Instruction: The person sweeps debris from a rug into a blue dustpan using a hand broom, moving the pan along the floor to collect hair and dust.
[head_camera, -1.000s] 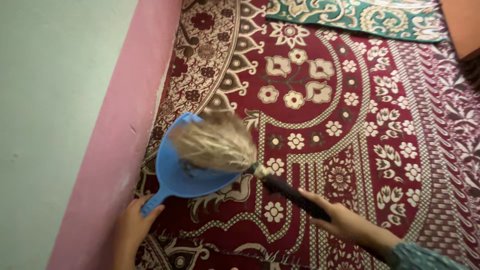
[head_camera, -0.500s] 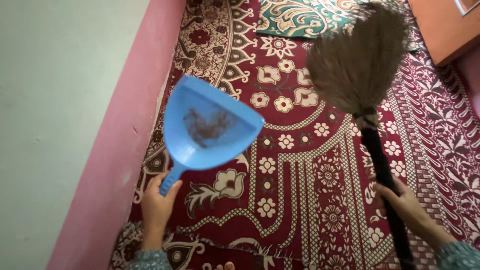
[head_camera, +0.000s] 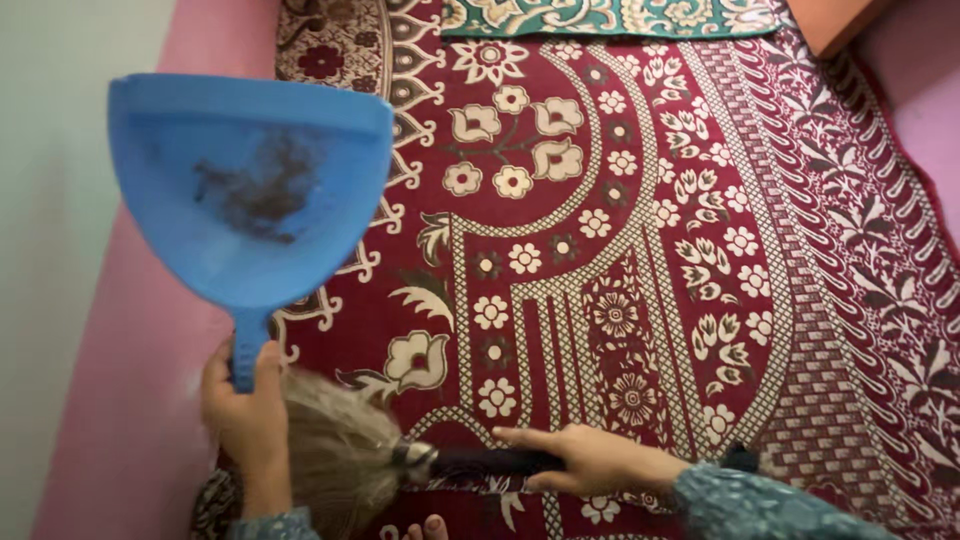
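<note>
Left hand (head_camera: 243, 405) closed round handle of blue dustpan (head_camera: 250, 190); pan raised off carpet (head_camera: 640, 250), near pink wall band (head_camera: 140, 380). Pan lifted mouth-up, handle down twd person, prob so dirt (head_camera: 255, 190) stays in scoop; dark clump sits mid-pan. Long axis runs near vertical in view, wide lip pointing away, slight lean left.

Right hand (head_camera: 585, 460) wrapped on dark broom handle (head_camera: 490, 463), index finger laid along it. Broom lies low, axis roughly horizontal; bristle head (head_camera: 335, 455) points left, blurred, just below left hand. Toes (head_camera: 422, 528) at bottom edge.
</note>
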